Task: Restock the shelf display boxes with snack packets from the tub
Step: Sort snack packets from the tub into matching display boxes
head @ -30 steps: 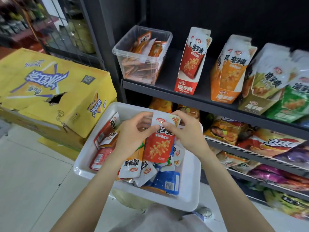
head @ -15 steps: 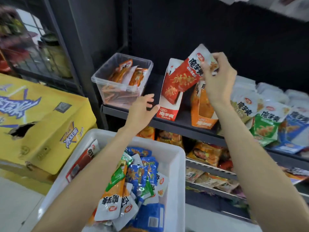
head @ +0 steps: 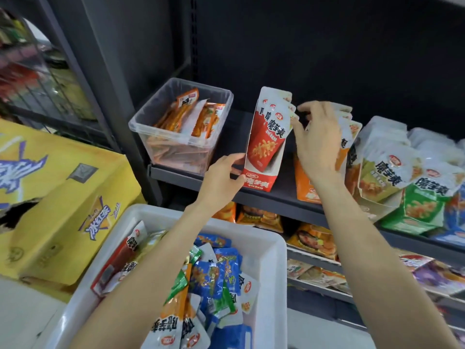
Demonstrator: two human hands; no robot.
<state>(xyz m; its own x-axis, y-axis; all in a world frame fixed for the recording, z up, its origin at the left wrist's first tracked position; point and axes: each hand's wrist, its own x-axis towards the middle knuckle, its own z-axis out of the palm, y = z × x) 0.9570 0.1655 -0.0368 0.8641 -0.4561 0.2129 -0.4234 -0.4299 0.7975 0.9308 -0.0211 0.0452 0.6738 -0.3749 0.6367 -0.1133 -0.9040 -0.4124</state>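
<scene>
A red display box [head: 256,181] stands on the dark shelf [head: 281,197], with several red snack packets [head: 269,137] upright in it. My left hand [head: 222,181] holds the box's lower left corner. My right hand [head: 318,144] hovers just right of the packets' tops, fingers loosely spread and holding nothing. An orange display box [head: 305,185] sits behind my right wrist, and green and white boxes [head: 412,207] lie further right. The white tub [head: 264,250] below holds several blue, green, orange and red packets [head: 216,273].
A clear plastic bin [head: 176,142] of orange packets stands at the shelf's left end. A yellow carton [head: 57,197] sits to the left of the tub. Lower shelves [head: 317,260] carry more snack bags. A wire rack [head: 50,79] is at the far left.
My right hand has set the red packet into the red box and let go. My left hand has moved right and taken hold of the box's corner.
</scene>
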